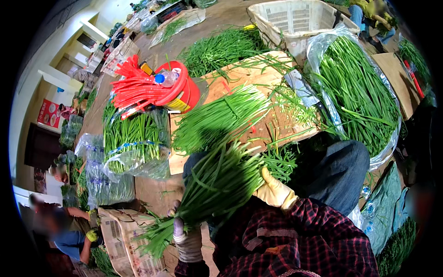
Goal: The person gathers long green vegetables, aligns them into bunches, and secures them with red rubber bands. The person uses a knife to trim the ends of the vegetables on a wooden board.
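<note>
A loose bunch of garlic chives (221, 183) lies slanted across my lap, its pale stem ends toward the right. My left hand (185, 235), in a striped knit glove, is closed around its leafy end. Against the stem ends rests my right hand (277, 192) in a cream glove, thumb raised and its fingers partly hidden. Just beyond, a second bunch of chives (221, 114) lies on a wooden board (214, 86). A broad-bladed cleaver (299, 86) lies on the board's right side, beside cut stem bits (294, 107).
A red bucket (188, 93) holds red strips (135, 90) and a plastic bottle (169, 78). Bagged chives stand left (131, 135) and right (360, 93). A white crate (297, 20) stands behind; another crate (128, 239) is lower left, near a co-worker (74, 239).
</note>
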Demonstrator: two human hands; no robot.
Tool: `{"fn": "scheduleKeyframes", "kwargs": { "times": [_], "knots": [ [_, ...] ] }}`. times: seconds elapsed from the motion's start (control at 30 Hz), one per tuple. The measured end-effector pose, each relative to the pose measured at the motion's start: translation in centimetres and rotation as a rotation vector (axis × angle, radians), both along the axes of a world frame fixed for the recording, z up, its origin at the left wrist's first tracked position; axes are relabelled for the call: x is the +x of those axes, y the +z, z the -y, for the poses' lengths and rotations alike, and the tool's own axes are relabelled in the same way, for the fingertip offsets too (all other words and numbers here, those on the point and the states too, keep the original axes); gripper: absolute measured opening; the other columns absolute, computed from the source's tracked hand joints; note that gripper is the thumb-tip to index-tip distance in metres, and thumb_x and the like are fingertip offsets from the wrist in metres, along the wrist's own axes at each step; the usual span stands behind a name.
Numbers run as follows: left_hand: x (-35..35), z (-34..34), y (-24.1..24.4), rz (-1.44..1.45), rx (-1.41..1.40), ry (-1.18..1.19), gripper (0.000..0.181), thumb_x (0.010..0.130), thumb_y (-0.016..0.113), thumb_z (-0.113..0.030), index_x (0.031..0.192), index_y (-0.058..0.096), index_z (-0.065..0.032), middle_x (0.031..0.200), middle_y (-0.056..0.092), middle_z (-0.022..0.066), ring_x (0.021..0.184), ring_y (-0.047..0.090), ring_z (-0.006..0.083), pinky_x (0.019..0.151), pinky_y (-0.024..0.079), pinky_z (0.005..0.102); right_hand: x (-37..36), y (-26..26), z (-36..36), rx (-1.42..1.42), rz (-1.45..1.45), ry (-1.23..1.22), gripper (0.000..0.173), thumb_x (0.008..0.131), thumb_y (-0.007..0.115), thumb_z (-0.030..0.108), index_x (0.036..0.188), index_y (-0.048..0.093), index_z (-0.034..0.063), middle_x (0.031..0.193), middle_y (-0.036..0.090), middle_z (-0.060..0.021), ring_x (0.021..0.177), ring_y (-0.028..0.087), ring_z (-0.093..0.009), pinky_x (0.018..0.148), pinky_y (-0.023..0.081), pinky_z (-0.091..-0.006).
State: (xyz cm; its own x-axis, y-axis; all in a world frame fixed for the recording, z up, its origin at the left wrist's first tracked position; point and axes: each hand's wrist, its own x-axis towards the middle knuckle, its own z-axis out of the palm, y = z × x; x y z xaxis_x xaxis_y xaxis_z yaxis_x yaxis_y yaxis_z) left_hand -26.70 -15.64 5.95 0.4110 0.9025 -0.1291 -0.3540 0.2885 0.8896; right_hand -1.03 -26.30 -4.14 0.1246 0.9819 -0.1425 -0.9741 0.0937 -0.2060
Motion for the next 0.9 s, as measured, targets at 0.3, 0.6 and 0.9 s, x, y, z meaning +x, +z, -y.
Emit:
{"fn": "scheduleKeyframes", "kwargs": {
  "times": [0.3,0.6,0.9],
  "knots": [
    [-4.7,5.0,0.7,-1.399,0.759,-0.625,0.057,0.088,0.067,-0.028,0.134,0.047,-0.0013,0.133,0.054,0.0172,0.121,0.052,0.0339,0.103,0.042,0.0443,0.1,-0.8,-3.0,-0.037,0.118,-0.212,0.052,0.094,0.060,0.042,0.133,0.051,0.0089,0.127,0.058,-0.0043,0.112,0.055,-0.018,0.099,0.040,-0.0326],
    [-2.8,-5.7,12.7,-0.548,0.127,-1.685,0.040,0.092,0.059,-0.022,0.124,0.055,0.0023,0.108,0.066,0.0183,0.097,0.064,0.0315,0.085,0.051,0.0432,0.9,-3.1,-2.9,-0.205,0.540,-0.187,0.054,0.096,0.056,0.040,0.140,0.045,0.0090,0.132,0.055,-0.0040,0.118,0.050,-0.013,0.105,0.036,-0.0322],
    [15.4,-8.4,2.3,-1.401,1.504,-0.589,0.062,0.087,0.059,-0.050,0.129,0.052,-0.0046,0.124,0.055,0.0238,0.114,0.052,0.0396,0.108,0.032,0.0479,0.2,-3.8,-4.9,-0.184,0.278,-0.233,0.073,0.090,0.066,0.040,0.147,0.035,0.0071,0.146,0.042,-0.0056,0.139,0.029,-0.019,0.115,0.014,-0.0355]
  ]
}}
